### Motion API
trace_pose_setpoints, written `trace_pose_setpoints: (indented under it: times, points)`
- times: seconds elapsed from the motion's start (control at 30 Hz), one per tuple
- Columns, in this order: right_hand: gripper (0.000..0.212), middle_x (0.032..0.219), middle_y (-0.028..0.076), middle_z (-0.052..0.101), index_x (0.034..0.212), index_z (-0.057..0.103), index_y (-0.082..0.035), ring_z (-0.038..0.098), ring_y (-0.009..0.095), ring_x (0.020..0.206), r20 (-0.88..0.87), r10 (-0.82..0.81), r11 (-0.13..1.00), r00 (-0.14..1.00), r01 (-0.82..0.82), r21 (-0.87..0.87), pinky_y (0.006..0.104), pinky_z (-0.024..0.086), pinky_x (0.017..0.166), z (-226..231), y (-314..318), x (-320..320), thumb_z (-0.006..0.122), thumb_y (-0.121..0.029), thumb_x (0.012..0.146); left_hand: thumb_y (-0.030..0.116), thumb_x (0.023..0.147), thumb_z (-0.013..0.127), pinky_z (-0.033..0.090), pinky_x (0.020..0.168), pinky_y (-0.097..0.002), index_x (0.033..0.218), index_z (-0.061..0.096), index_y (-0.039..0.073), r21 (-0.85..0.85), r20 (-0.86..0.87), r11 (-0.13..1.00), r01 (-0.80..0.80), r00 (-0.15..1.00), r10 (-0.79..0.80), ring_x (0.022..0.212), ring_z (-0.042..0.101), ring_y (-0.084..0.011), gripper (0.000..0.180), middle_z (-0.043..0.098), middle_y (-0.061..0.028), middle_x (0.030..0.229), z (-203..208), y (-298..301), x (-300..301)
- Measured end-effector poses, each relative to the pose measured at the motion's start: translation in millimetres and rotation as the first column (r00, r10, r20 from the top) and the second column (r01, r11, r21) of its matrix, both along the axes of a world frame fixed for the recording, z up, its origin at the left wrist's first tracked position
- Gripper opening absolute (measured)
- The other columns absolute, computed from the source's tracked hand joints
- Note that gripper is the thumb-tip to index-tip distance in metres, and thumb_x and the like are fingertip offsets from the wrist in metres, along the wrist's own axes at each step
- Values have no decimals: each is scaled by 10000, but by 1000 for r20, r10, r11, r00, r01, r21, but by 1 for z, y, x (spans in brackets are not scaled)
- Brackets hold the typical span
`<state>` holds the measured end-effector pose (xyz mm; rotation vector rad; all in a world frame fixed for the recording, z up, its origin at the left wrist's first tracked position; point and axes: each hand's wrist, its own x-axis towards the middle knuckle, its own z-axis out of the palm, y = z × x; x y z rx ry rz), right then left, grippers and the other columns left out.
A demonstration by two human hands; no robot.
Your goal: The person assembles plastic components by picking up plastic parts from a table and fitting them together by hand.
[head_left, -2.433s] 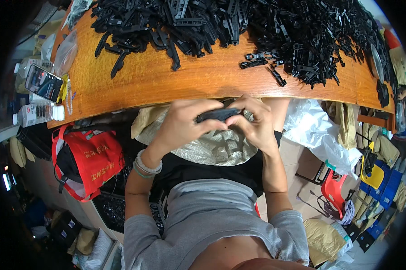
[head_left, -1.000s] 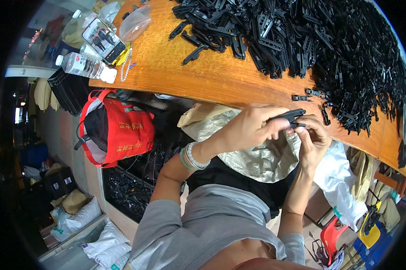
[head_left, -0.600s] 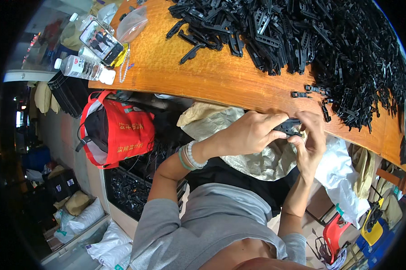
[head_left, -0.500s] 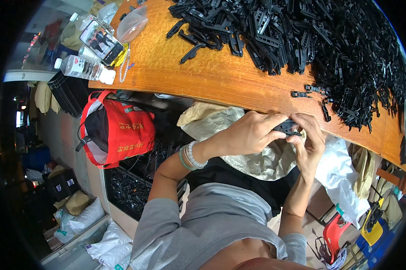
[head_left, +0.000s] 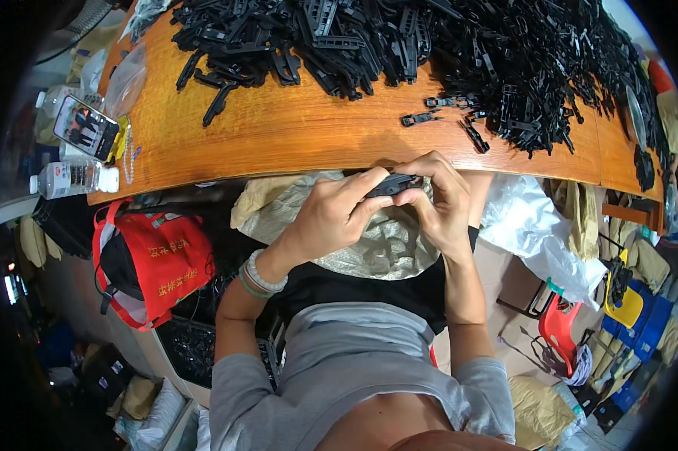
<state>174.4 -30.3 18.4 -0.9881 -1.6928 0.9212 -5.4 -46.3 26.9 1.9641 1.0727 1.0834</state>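
Observation:
Just off the table's near edge, my left hand [head_left: 335, 208] and my right hand [head_left: 438, 197] meet on one black plastic part [head_left: 396, 185]. Thumb and fingers of each hand pinch an end of it, and they hide much of its outline. On the table [head_left: 294, 139] lies a heap of long black plastic pieces [head_left: 339, 45]. To its right spreads a larger pile of small black clips [head_left: 530, 75]. A few loose clips [head_left: 421, 118] lie at that pile's near side.
Left on the table, a phone [head_left: 87, 128] showing a picture leans by a plastic bottle [head_left: 74, 179]. A red bag [head_left: 177, 255] hangs below the left edge. A woven sack [head_left: 376, 248] covers my lap. White plastic sheeting [head_left: 527, 225] and a red stool [head_left: 561, 334] are at the right.
The whole view has swung, so the table and its things sit further left. Both hands still hold the black part, which now looks flatter and turned between my fingers.

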Motion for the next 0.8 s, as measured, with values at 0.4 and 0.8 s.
trace_pose_setpoints:
  times: [0.4,0.8]
  points:
    - [263,792,67,613,889,665,9,536,143,644,-8,8,982,1000,-9,-188,251,427,585,-8,-6,7,772,-47,655,73,780,696,494,596,-316,1003,625,-23,-28,9,995,96,995,-96,687,657,-264,254,657,-160,836,-12,11,-8]
    - [171,880,98,564,930,675,-38,542,254,765,472,-338,933,814,226,279,338,442,677,-2,49,5,644,-31,762,-50,776,606,485,570,-332,979,628,2,577,-229,736,-355,794,562,644,575,-227,211,574,-138,984,-18,102,-28]
